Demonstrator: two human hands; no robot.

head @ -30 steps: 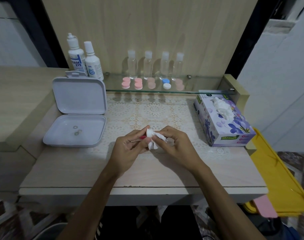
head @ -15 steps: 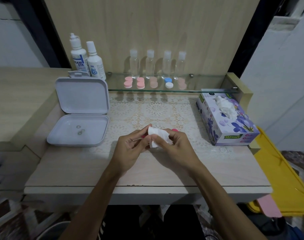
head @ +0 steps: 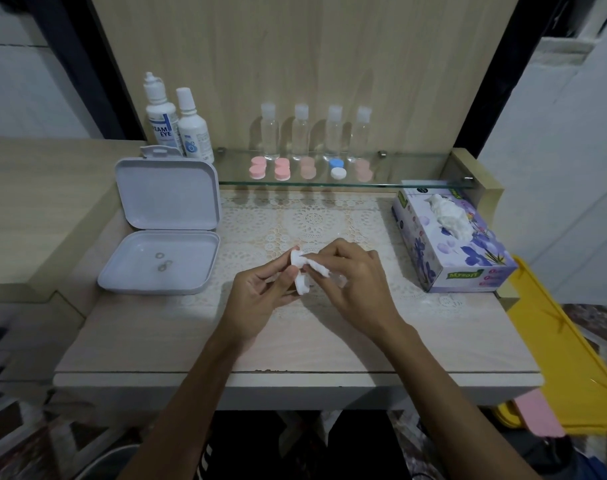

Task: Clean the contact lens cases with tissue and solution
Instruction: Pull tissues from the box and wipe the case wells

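Both hands' fingers hide whatever the tissue wraps.

One head-worn wide-angle camera looks forward and steeply down at the table from its near edge; the hands sit close, mid-frame, just above the table. The wood backboard rises beyond the table's far edge, facing the lens.

open white box at left
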